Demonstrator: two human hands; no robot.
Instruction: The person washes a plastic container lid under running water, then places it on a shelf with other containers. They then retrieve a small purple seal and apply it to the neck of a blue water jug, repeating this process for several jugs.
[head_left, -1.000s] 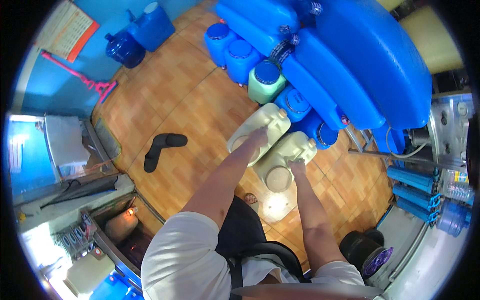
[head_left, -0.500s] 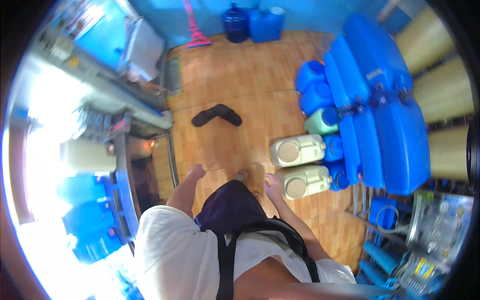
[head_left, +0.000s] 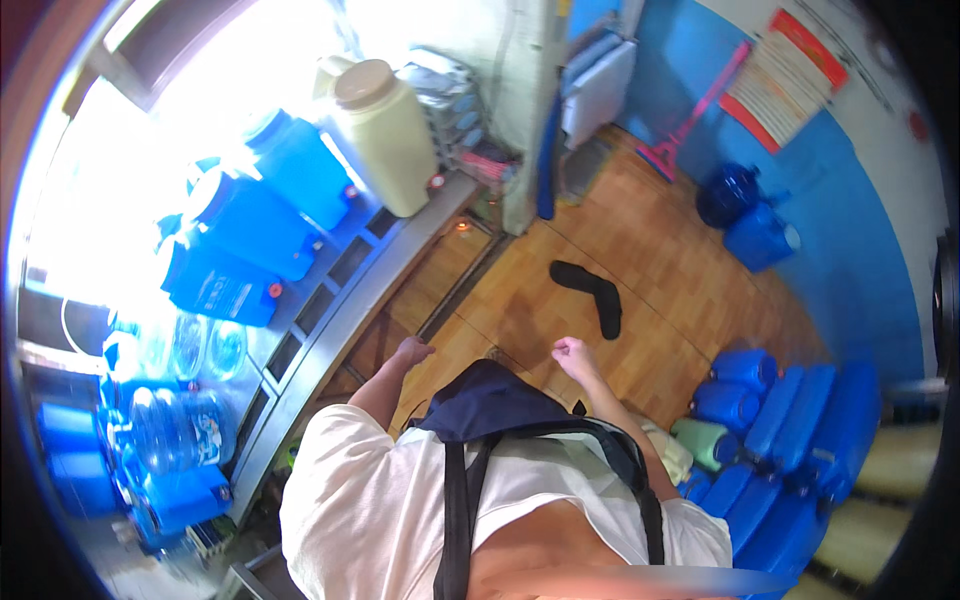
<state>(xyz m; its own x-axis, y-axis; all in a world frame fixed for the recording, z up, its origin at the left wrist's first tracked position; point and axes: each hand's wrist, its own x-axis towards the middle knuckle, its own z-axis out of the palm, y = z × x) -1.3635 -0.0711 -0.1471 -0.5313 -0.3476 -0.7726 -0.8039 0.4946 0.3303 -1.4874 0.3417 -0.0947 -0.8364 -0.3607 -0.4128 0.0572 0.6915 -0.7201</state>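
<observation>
My left hand (head_left: 411, 352) hangs in the air beside the dark blue apron (head_left: 490, 400), nearest to the metal rack on the left. Its fingers reach out loosely, and I see nothing in them. On the other side of the apron, my right hand (head_left: 572, 356) is raised over the wooden-look floor (head_left: 640, 365), its fingers curled with nothing showing in them. Just beyond it lies a black, flat, bent shape (head_left: 592, 292), perhaps two slippers end to end. Neither hand touches any container.
A metal rack (head_left: 335, 330) bears blue tap containers (head_left: 245, 225), a cream one (head_left: 385, 130) and clear bottles (head_left: 180, 430). Blue jerrycans (head_left: 800, 420) and a green one (head_left: 705, 440) stand at right. A pink long-handled squeegee (head_left: 690, 120) leans by the far wall near blue jugs (head_left: 730, 195).
My view and body have turned left: the rack now fills more of the left, while the jerrycans have slid to the lower right. My right hand's fingers look more curled.
</observation>
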